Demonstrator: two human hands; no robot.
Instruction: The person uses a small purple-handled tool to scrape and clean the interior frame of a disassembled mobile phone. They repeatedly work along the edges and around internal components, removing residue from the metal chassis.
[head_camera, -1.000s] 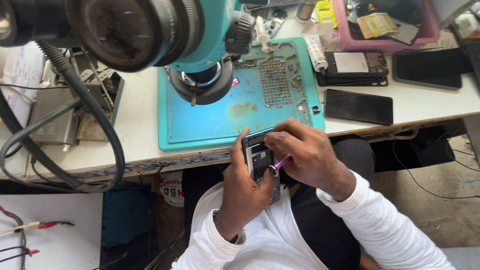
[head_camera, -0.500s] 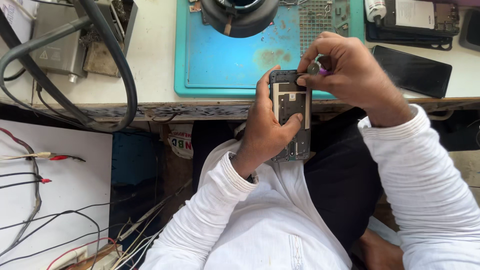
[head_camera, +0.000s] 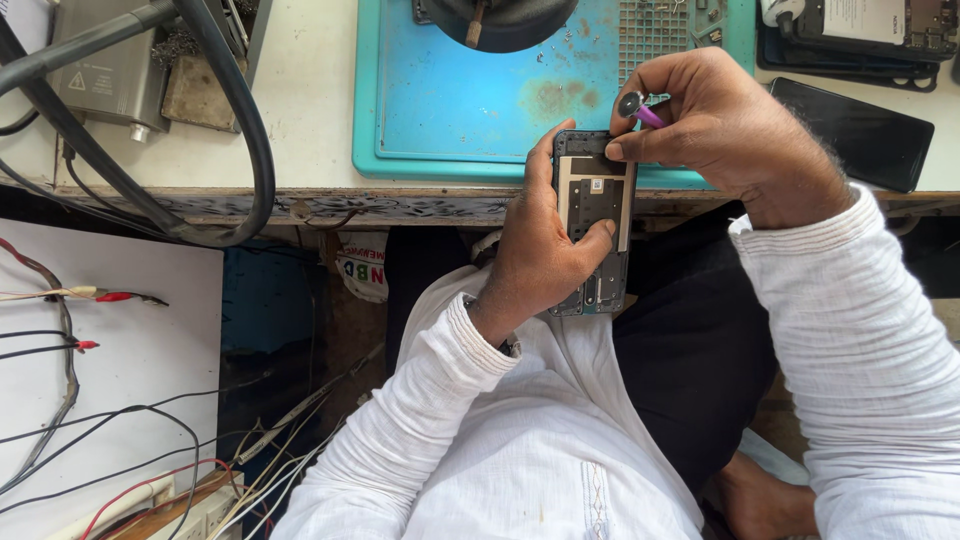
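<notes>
Head cam: left hand (head_camera: 535, 265) has its grip wrapped round an opened phone (head_camera: 592, 225), back cover off, held upright at the desk (head_camera: 300, 140) edge. Right hand (head_camera: 715, 125) at 1 o'clock pinches a small purple-handled screwdriver (head_camera: 640, 108) w/ tip on the phone's top end. Teal mat (head_camera: 480, 100) at 12, black phone (head_camera: 850, 130) at 2.

head cam | 1 view (close) | looks straight down over bench edge (head_camera: 300, 205)

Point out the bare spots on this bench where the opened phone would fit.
Bare patches: the blue mat between the microscope base and the left hand, and the white benchtop between the mat and the black cable. Crowded: the screw grid and dark phones near the right hand.
</notes>
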